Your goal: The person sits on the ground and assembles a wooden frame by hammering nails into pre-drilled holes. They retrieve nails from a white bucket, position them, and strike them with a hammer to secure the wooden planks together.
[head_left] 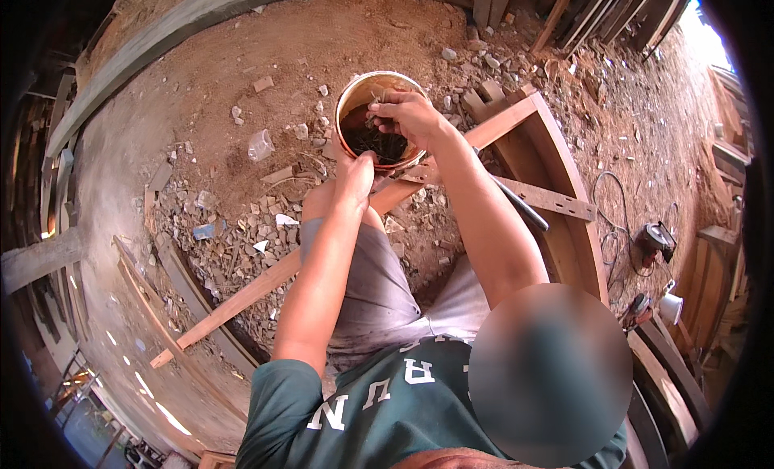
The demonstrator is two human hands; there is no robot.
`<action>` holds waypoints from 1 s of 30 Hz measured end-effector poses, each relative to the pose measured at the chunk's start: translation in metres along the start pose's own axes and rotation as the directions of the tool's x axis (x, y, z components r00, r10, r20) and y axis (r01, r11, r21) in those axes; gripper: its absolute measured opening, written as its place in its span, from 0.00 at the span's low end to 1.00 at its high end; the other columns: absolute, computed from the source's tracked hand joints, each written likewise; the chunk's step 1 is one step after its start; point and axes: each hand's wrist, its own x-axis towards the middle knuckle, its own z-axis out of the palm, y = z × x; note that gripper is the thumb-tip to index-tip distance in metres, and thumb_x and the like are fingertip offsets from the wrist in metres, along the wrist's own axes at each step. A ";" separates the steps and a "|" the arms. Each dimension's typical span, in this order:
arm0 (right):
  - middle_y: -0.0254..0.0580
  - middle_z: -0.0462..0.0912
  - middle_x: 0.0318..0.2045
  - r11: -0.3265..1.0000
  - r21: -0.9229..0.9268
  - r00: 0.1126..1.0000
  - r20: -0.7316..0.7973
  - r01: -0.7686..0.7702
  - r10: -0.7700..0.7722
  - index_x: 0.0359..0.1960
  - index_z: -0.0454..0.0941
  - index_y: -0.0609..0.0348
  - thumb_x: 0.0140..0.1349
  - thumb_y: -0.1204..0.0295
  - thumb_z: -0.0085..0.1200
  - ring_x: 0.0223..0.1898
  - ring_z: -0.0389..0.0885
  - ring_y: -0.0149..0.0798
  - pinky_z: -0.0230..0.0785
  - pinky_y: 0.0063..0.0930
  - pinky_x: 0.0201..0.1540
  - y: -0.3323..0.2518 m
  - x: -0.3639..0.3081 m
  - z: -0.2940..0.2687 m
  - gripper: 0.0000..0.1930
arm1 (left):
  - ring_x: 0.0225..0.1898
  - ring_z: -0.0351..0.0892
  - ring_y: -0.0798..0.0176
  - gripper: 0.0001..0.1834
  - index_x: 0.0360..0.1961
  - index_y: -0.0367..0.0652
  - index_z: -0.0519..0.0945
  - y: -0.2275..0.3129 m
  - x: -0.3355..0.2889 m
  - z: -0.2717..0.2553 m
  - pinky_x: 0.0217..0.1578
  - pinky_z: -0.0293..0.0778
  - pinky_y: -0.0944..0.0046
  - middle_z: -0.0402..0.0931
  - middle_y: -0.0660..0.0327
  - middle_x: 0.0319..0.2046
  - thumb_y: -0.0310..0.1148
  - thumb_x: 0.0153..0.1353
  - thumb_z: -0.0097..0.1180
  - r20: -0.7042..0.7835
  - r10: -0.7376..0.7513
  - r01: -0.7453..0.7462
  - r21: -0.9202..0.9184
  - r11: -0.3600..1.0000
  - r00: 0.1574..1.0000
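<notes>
A round, light-rimmed bucket (pixel 352 114) with a brown-stained inside stands tilted toward me in front of my knees. Thin dark pieces that look like nails (pixel 379 145) lie heaped at its bottom. My left hand (pixel 355 169) grips the bucket's near left rim, thumb over the edge and the other fingers hidden behind the wall. Over the bucket's mouth, my right hand (pixel 409 119) is closed in a pinch, with a few thin nails poking out between thumb and fingers.
A long wooden bar (pixel 250 297) runs under my legs to a curved wooden frame (pixel 576 175) on my right. Across the frame lies a dark tool handle (pixel 522 205). Farther right sits a corded power tool (pixel 655 239). Rubble (pixel 230 263) and a clear plastic cup (pixel 260 146) litter the ground.
</notes>
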 end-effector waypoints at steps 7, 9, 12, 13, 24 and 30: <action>0.37 0.83 0.44 0.969 0.244 0.999 0.049 -0.026 0.015 0.50 0.80 0.64 0.72 0.74 0.59 0.41 0.83 0.30 0.82 0.25 0.45 -0.001 -0.004 -0.005 0.09 | 0.39 0.90 0.54 0.28 0.65 0.44 0.68 0.021 0.047 -0.006 0.29 0.91 0.61 0.82 0.47 0.49 0.17 0.64 0.45 -0.001 -0.279 0.278 0.068 0.958 0.960; 0.40 0.83 0.44 0.960 0.279 0.999 0.050 -0.023 0.009 0.50 0.80 0.66 0.72 0.75 0.59 0.41 0.84 0.32 0.83 0.27 0.45 0.000 -0.002 0.000 0.10 | 0.42 0.90 0.50 0.27 0.65 0.44 0.70 0.009 0.066 -0.022 0.32 0.92 0.53 0.82 0.47 0.50 0.18 0.65 0.44 -0.060 -0.376 0.381 0.123 0.916 0.925; 0.39 0.83 0.43 0.947 0.322 0.999 0.049 -0.026 0.010 0.50 0.80 0.66 0.73 0.75 0.59 0.41 0.84 0.33 0.84 0.28 0.46 0.009 0.002 -0.005 0.09 | 0.42 0.89 0.45 0.28 0.65 0.45 0.70 -0.007 0.081 -0.022 0.32 0.92 0.45 0.81 0.47 0.50 0.18 0.63 0.44 -0.231 -0.243 0.296 0.234 0.926 0.942; 0.39 0.83 0.43 0.943 0.331 0.998 0.058 -0.032 0.013 0.49 0.80 0.66 0.73 0.75 0.59 0.41 0.84 0.33 0.84 0.28 0.46 0.010 0.003 -0.002 0.09 | 0.41 0.89 0.44 0.29 0.66 0.46 0.69 -0.009 0.091 -0.032 0.31 0.91 0.42 0.81 0.47 0.51 0.18 0.62 0.45 -0.303 -0.311 0.382 0.212 0.899 0.901; 0.37 0.83 0.43 0.943 0.332 0.996 0.089 -0.032 0.003 0.48 0.79 0.63 0.74 0.74 0.58 0.42 0.85 0.33 0.84 0.26 0.46 0.013 0.002 0.005 0.07 | 0.61 0.79 0.53 0.27 0.66 0.37 0.73 0.028 0.074 -0.025 0.61 0.74 0.53 0.78 0.48 0.61 0.38 0.70 0.54 -0.241 0.359 -0.246 0.396 0.885 0.902; 0.49 0.80 0.52 0.927 0.374 0.995 0.097 -0.011 -0.027 0.60 0.72 0.72 0.76 0.78 0.49 0.48 0.85 0.40 0.85 0.32 0.56 0.004 0.002 0.018 0.15 | 0.50 0.82 0.64 0.24 0.63 0.39 0.76 0.043 0.082 -0.024 0.50 0.80 0.60 0.83 0.56 0.50 0.44 0.77 0.42 0.195 -0.041 0.101 -0.305 0.947 0.980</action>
